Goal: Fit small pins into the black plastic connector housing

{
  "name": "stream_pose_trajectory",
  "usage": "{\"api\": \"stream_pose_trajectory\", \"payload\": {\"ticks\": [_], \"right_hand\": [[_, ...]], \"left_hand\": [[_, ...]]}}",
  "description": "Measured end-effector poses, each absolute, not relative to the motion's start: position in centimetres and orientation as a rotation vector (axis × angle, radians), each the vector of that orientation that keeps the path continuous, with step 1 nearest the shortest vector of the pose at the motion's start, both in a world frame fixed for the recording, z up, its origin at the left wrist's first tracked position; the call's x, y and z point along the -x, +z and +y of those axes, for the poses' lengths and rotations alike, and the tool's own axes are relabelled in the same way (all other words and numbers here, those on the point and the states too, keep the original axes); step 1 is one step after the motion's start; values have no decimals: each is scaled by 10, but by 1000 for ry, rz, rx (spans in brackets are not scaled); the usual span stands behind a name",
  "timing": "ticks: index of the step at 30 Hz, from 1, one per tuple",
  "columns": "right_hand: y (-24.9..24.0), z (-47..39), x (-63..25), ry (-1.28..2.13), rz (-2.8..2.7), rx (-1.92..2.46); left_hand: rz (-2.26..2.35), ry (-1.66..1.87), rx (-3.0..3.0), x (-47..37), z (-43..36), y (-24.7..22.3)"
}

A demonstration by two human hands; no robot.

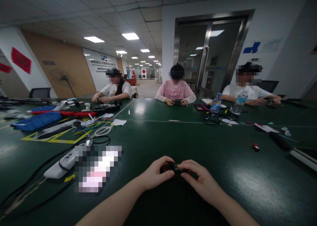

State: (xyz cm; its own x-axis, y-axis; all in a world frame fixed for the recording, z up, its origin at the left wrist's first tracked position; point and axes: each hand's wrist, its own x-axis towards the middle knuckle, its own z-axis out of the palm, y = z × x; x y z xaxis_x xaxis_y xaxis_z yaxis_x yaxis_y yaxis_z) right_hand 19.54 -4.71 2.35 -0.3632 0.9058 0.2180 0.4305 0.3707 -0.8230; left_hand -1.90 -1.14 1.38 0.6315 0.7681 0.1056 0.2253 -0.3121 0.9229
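Observation:
Over the near part of the dark green table [143,137], my left hand [157,173] and my right hand [199,176] face each other. Between them is a small dark object [176,167], too dim and too covered by fingers to name. Left thumb and fingers are curled around its left end. On the other side, my right thumb and fingertips pinch its right end. Both hands are closed, with the fingertips close together. A pixelated bright rectangle [101,170] lies on the table to the left of my left hand.
At left lie a white power strip [59,165], black cables and a blue tray [37,121]. A small red item [256,147] sits to the right. Two plastic bottles [216,103] stand farther back. Three people sit across the table, one in a pink top [175,90].

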Motion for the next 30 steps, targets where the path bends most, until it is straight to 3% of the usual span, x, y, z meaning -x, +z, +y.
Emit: {"api": "stream_pose_trajectory", "payload": {"ticks": [30], "right_hand": [[26,-48,-194,897,-1969,1205]], "left_hand": [[827,684,-1801,17,-14,14]]}}
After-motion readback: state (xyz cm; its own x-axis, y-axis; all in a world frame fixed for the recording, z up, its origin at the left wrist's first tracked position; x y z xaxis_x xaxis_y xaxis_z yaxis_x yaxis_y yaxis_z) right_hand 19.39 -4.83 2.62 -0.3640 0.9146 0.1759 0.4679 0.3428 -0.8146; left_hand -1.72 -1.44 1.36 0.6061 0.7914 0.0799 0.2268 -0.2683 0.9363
